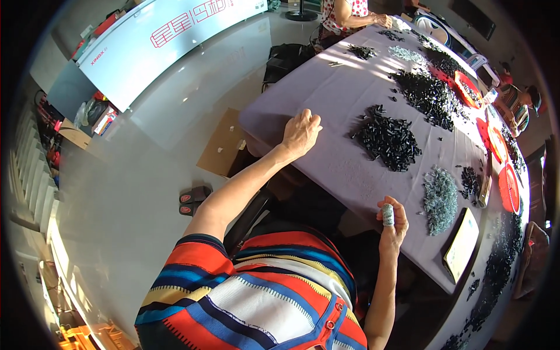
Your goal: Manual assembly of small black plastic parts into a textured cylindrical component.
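Striped shirt (256,303) fills the near edge of my remote view. Beyond it, loose black pieces (388,140) and pale translucent pieces (440,201) lie heaped on the cloth-covered table (326,87). I judge that a careless forearm sweep could scatter or mix these unwalled, neighbouring heaps. Black pieces lie right of the left hand (302,134), well apart; pale ones sit just right of the right hand (394,224). Left fingers curl nearly closed, right ones halfway, one finger wrapped; I cannot tell whether either grips anything. Red baskets (508,186) stand farther right.
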Motion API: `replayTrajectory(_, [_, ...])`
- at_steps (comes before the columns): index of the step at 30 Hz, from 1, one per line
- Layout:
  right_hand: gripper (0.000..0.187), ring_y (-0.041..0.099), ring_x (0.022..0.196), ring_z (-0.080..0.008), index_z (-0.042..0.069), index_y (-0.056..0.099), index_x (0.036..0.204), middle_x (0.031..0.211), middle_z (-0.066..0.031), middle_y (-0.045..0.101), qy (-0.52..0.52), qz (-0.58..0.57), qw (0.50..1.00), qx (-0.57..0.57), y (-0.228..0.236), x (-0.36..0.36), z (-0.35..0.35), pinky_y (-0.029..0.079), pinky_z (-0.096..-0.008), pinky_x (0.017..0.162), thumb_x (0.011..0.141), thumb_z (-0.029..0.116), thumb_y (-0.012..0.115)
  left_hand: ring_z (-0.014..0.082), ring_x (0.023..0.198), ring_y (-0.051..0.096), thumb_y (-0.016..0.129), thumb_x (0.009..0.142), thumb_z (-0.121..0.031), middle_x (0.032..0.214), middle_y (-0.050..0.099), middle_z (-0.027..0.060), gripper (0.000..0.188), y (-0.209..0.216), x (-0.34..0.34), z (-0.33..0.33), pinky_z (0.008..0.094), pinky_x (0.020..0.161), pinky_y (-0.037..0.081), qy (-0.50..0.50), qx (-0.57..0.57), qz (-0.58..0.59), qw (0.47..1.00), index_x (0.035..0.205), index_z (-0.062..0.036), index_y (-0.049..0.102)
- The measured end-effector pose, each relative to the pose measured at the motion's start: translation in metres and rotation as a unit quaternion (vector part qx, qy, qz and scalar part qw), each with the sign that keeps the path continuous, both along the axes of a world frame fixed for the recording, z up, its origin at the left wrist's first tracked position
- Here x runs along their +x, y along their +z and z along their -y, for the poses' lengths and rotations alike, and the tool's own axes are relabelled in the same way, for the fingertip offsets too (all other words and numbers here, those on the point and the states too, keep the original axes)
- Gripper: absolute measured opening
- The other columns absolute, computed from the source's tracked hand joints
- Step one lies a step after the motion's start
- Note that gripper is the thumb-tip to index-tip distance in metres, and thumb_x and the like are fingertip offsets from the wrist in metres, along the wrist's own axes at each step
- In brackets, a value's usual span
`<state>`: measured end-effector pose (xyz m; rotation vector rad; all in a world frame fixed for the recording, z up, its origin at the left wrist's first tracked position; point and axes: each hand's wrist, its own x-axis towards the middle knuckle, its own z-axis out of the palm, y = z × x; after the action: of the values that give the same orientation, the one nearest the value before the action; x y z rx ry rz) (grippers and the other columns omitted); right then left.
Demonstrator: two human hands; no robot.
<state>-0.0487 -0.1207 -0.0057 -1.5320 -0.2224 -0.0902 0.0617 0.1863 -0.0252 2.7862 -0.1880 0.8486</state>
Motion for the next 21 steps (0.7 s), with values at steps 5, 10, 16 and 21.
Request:
replayTrajectory(5, [0.022, 0.052, 0.071, -0.0057, 0.001, 0.058, 0.107, 0.090, -0.0016, 0.061, 0.000, -0.016, 1.000, -0.021, -0.002, -0.001, 0.002, 0.043, -0.0200, 0.065, 0.087, 0.010, 0.055, 0.0270, 0.064, 0.061, 0.058, 0.082, -0.012, 0.086, 0.051, 0.0150, 0.015, 0.008, -0.010, 0.006, 0.0335, 0.050, 0.052, 0.024, -0.003, -0.014, 1.000, 0.087, -0.0026, 0.047])
replayTrajectory(10, [0.021, 0.053, 0.074, -0.0060, 0.002, 0.059, 0.106, 0.089, -0.0003, 0.061, -0.003, -0.009, 0.999, -0.039, -0.005, -0.001, 0.002, 0.045, -0.0205, 0.068, 0.087, 0.007, 0.054, 0.0222, 0.053, 0.062, 0.058, 0.077, -0.007, 0.082, 0.054, 0.0155, 0.017, 0.007, -0.008, -0.001, 0.0289, 0.045, 0.051, 0.117, 0.099, -0.063, 0.986, 0.091, 0.0001, 0.050])
replayTrajectory(16, [0.024, 0.052, 0.070, -0.0052, 0.002, 0.059, 0.107, 0.089, -0.0042, 0.062, -0.005, -0.010, 0.999, -0.046, -0.003, -0.002, 0.001, 0.043, -0.0186, 0.066, 0.084, 0.004, 0.051, 0.0314, 0.058, 0.062, 0.053, 0.080, -0.008, 0.076, 0.055, 0.0192, 0.012, 0.002, -0.020, -0.035, 0.0383, 0.049, 0.052, 0.108, 0.025, -0.014, 0.994, 0.089, -0.0011, 0.049])
replayTrajectory(21, [0.020, 0.053, 0.074, -0.0054, 0.001, 0.060, 0.105, 0.087, 0.0004, 0.061, -0.016, -0.015, 0.998, -0.061, -0.003, -0.002, 0.001, 0.044, -0.0198, 0.068, 0.086, 0.003, 0.054, 0.0309, 0.069, 0.060, 0.050, 0.089, -0.014, 0.079, 0.062, 0.0147, 0.010, 0.007, -0.048, -0.088, 0.0392, 0.062, 0.048, 0.172, -0.313, 0.136, 0.924, 0.093, -0.0071, 0.057])
